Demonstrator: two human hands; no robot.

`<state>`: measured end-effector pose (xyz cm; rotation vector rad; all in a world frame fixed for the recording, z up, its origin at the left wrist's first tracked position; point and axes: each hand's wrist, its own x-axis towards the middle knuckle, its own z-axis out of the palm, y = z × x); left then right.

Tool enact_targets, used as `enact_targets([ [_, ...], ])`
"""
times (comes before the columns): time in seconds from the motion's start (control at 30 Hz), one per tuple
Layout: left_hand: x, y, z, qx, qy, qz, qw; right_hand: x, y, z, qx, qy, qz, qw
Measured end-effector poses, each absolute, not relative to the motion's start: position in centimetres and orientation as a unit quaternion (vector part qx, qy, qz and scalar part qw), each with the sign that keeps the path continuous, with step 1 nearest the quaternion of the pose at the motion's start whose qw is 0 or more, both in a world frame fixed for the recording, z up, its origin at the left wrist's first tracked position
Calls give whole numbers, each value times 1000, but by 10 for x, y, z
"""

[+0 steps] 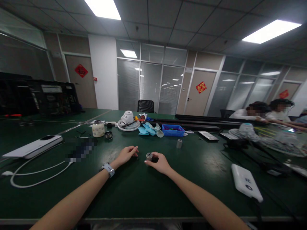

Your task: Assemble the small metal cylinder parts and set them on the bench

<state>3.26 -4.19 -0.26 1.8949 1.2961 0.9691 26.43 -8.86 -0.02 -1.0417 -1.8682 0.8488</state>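
My right hand (160, 162) grips a small metal cylinder (149, 156) between thumb and fingers, low over the green table (144, 198). The cylinder looks like a little motor standing upright, its round top facing up. To its left is my left hand (126, 154), with a watch on the wrist. Its thumb and fingers are pinched together, apart from the cylinder; whatever they hold, if anything, is too small to make out. A similar metal cylinder (179, 143) stands further back to the right.
Behind my hands lie a white fan (128, 123), light blue fan blades (149, 129) and a blue basket (173, 131). A patterned jar (98, 129) stands left, near a white cable (39, 185). On the right are a white power bank (247, 182), dark cables and two people.
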Motion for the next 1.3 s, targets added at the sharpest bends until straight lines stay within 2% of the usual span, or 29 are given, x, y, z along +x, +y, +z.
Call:
enact_targets([
  [0.4, 30, -39, -8, 722, 486, 371, 323, 264, -81, -7, -486, -730, 300, 375],
  [0.5, 31, -40, -7, 722, 490, 369, 319, 271, -77, 0, -482, -728, 284, 397],
  [0.57, 32, -41, -5, 723, 496, 365, 314, 285, -71, 9, -487, -716, 223, 448],
  [0.67, 33, -42, -4, 727, 505, 357, 298, 325, -54, 22, -537, -651, 58, 533],
  [0.73, 33, -41, -6, 732, 506, 354, 287, 361, -41, 25, -598, -577, -37, 555],
  [0.87, 32, -38, -9, 734, 497, 358, 294, 429, -23, 15, -725, -478, -61, 492],
  [1.03, 30, -38, -9, 726, 490, 367, 313, 458, -16, -5, -775, -497, -22, 390],
  [1.3, 32, -44, -3, 716, 493, 373, 325, 451, -16, -7, -770, -508, 23, 386],
])
